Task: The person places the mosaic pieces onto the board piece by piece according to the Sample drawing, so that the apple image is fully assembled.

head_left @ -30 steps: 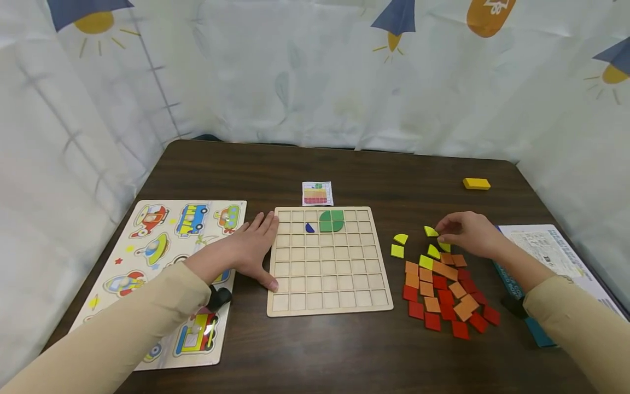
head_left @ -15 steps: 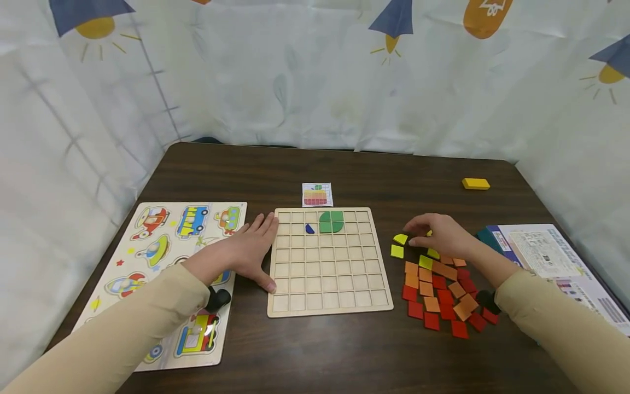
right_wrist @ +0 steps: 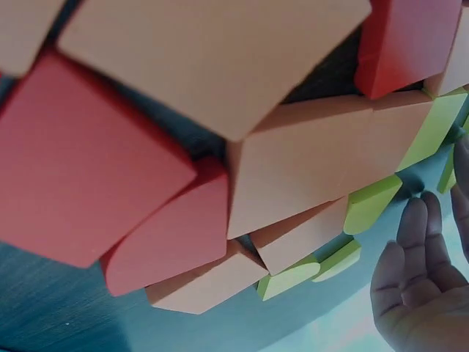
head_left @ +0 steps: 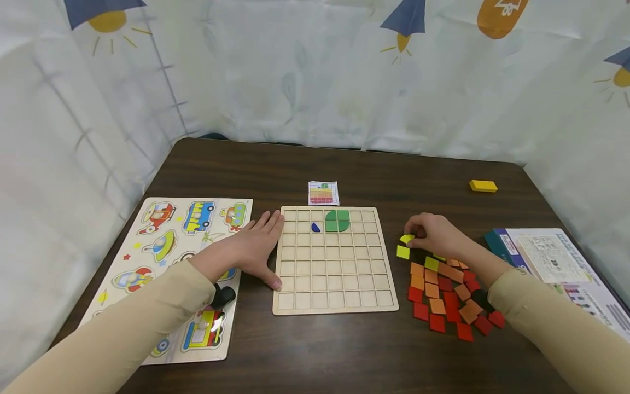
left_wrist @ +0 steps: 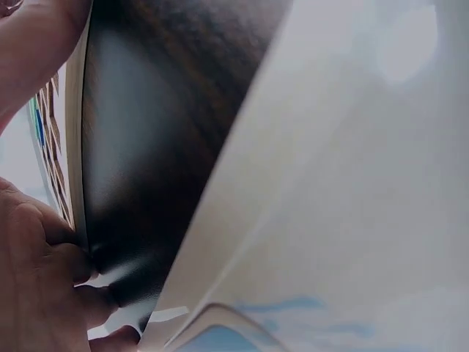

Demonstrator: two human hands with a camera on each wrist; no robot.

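My left hand (head_left: 256, 249) lies with straight, spread fingers along the left edge of a wooden grid board (head_left: 336, 313), its thumb at the lower left rim. A green leaf shape made of tiles (head_left: 337, 221) and a small blue tile (head_left: 315, 227) sit in the board's upper cells. To the right of the board, my right hand (head_left: 433, 232) pinches a yellow-green rounded tile (head_left: 406, 239) between thumb and fingers, close over the table. A yellow-green square tile (head_left: 402, 252) lies just below it. In the right wrist view, the right hand (right_wrist: 421, 286) reaches past several yellow-green tiles (right_wrist: 372, 204).
Several orange tiles (head_left: 431, 290) and red tiles (head_left: 437, 323) lie below the right hand. A picture card (head_left: 323, 193) lies behind the board. A picture puzzle (head_left: 197, 273) is at left, a box (head_left: 556, 257) at right, and a yellow block (head_left: 483, 186) at the back right.
My right hand has moved left from the farther yellow-green tiles to the rounded one nearer the board, and its fingers have closed on it. The left hand stays on the board's edge.
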